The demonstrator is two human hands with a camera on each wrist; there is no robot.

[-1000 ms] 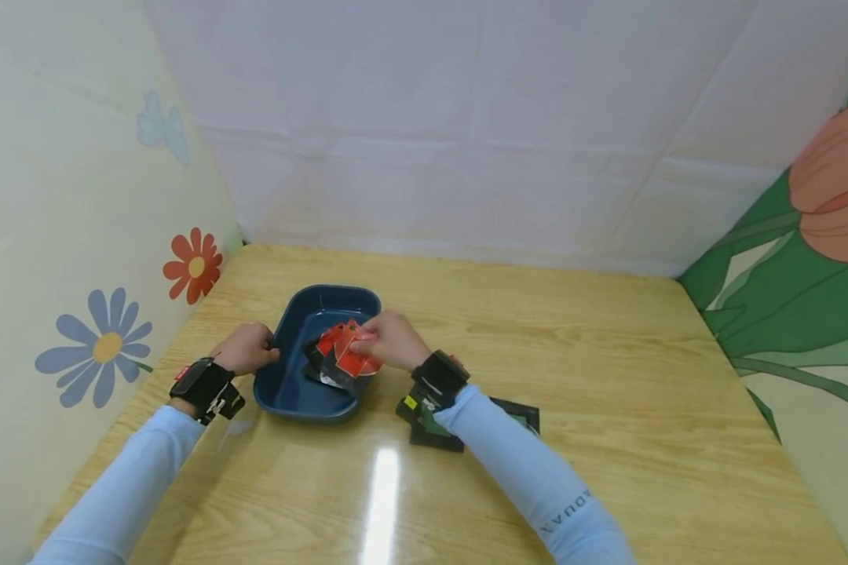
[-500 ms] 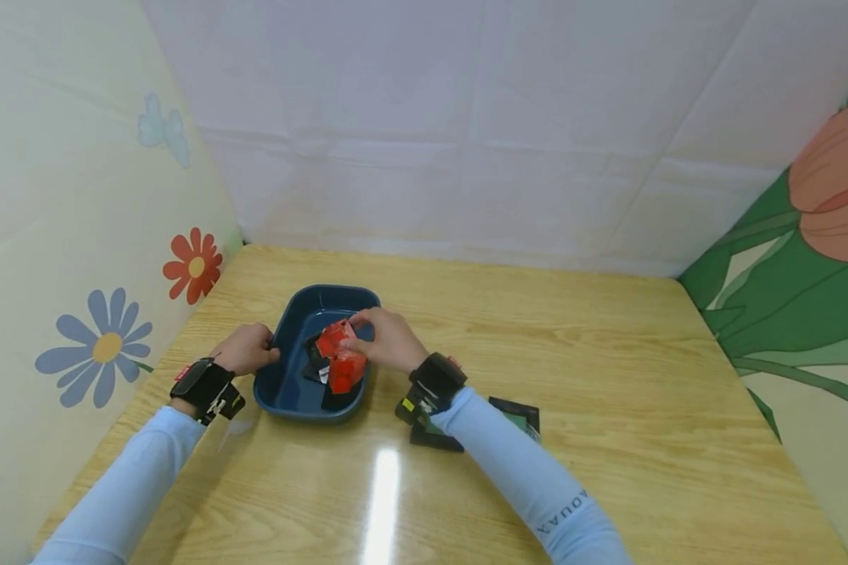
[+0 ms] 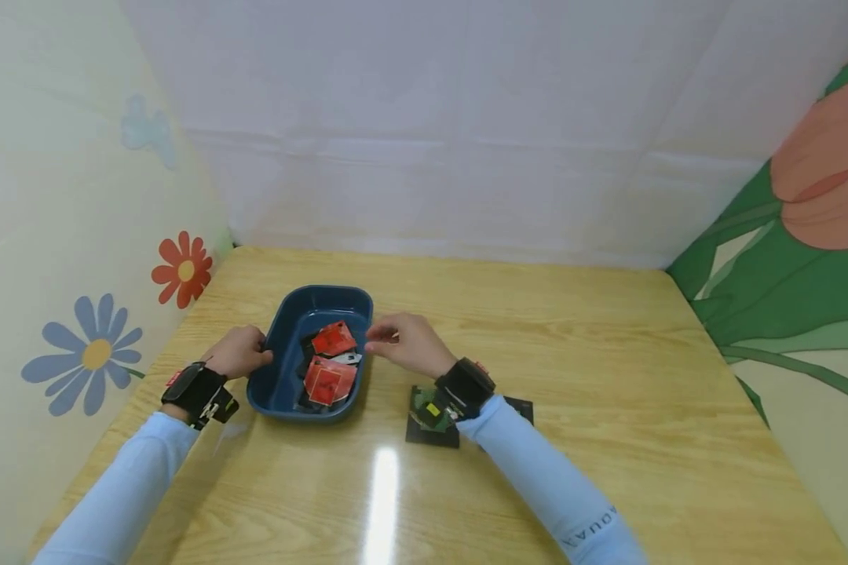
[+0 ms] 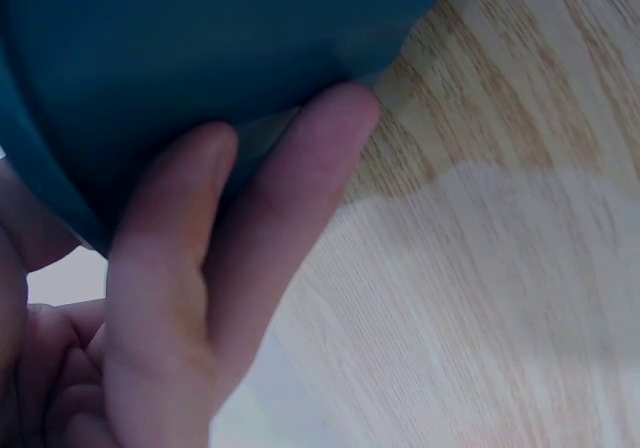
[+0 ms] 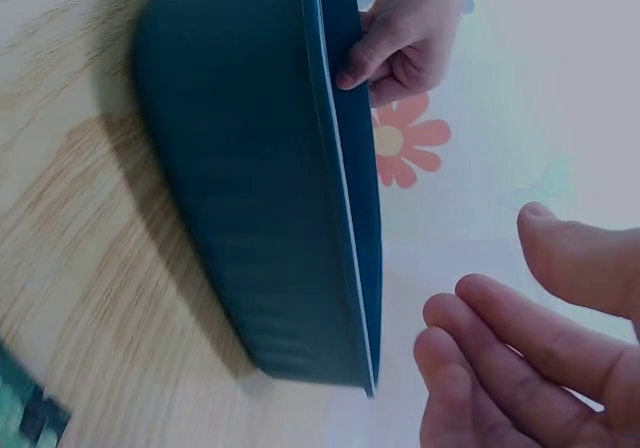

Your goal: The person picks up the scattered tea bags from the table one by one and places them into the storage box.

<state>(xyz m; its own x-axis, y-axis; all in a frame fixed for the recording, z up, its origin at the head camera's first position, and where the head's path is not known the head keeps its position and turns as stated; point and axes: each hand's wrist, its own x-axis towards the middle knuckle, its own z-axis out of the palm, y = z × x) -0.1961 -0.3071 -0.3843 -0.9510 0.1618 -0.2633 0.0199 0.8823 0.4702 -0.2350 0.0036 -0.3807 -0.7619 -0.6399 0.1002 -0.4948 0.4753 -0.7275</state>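
A dark blue rectangular basin point(image 3: 277, 384) stands on the table at left. My left hand point(image 3: 239, 351) pinches its left rim; in the left wrist view two fingers point(image 4: 165, 258) lie along the outer wall, while the right wrist view shows the thumb over the rim. Inside the basin lie flat red-and-black packets point(image 3: 332, 380), some overlapping, with a small white patch between them. Just off the right rim hovers my right hand point(image 3: 411, 344), fingers loosely bent and thumb apart, holding nothing. Under the right wrist, green-and-black packets point(image 3: 431, 433) lie on the table, partly covered by the forearm.
The wooden table point(image 3: 572, 353) extends to the right and front of the basin. A white cloth point(image 3: 424, 141) hangs behind it. Flower-printed panels point(image 3: 78, 259) border the left and right sides. A bright light streak reflects off the tabletop near the front.
My right hand has let go of the red packets, which now lie flat in the basin, and has drawn back right past the rim. My left hand keeps its hold. The head view has shifted slightly.
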